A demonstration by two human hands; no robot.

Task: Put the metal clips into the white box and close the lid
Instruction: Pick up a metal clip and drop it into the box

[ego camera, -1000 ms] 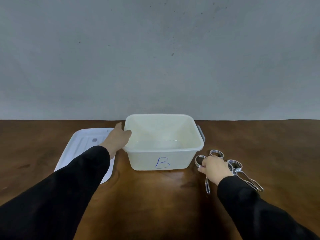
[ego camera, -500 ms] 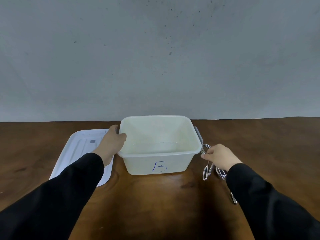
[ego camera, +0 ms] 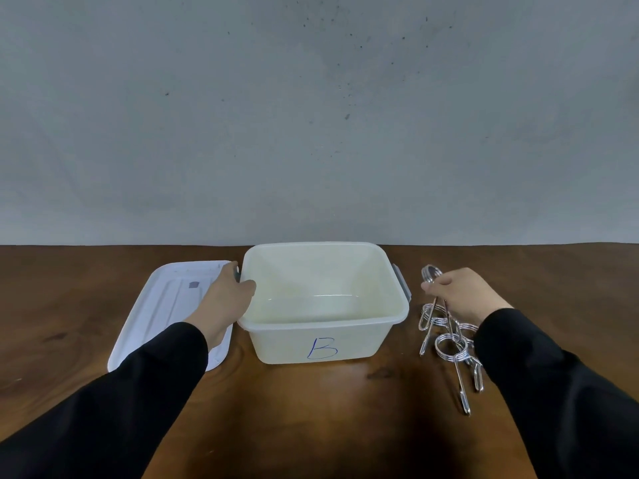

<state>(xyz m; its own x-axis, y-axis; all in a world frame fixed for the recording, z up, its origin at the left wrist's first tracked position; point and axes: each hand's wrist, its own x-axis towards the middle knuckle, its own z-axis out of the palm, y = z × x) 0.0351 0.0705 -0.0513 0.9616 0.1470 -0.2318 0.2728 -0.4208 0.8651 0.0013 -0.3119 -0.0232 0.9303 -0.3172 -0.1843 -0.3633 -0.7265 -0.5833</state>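
While my left hand (ego camera: pixel 226 299) grips the left rim of the box (ego camera: pixel 323 335), thumb hooked over the edge and fingers curled around the outside, my right hand (ego camera: pixel 465 295) is lifted just beside the box's right side. That hand is pinched shut on one clip (ego camera: pixel 432 299): thumb and forefinger squeeze it near its coiled ring, which sticks up above my fingers, while its long wire legs hang down toward the surface (ego camera: pixel 328 416).

Under and just in front of my right hand lie the other clips (ego camera: pixel 456 357), a loose cluster of shiny wire coils and legs resting on the surface, some crossing each other; my sleeve (ego camera: pixel 553 392) hides part of the heap, so I cannot tell how many there are.

Open and upright, the box stands in the middle of the surface, a blue letter B written on its near wall and a grey latch (ego camera: pixel 403 283) on its right side. Nothing shows inside it. Flat on the surface to the left of the box lies the lid (ego camera: pixel 166 305), partly under my left wrist, its near corner reaching past the box's front. Behind everything stands a plain grey wall (ego camera: pixel 318 115).
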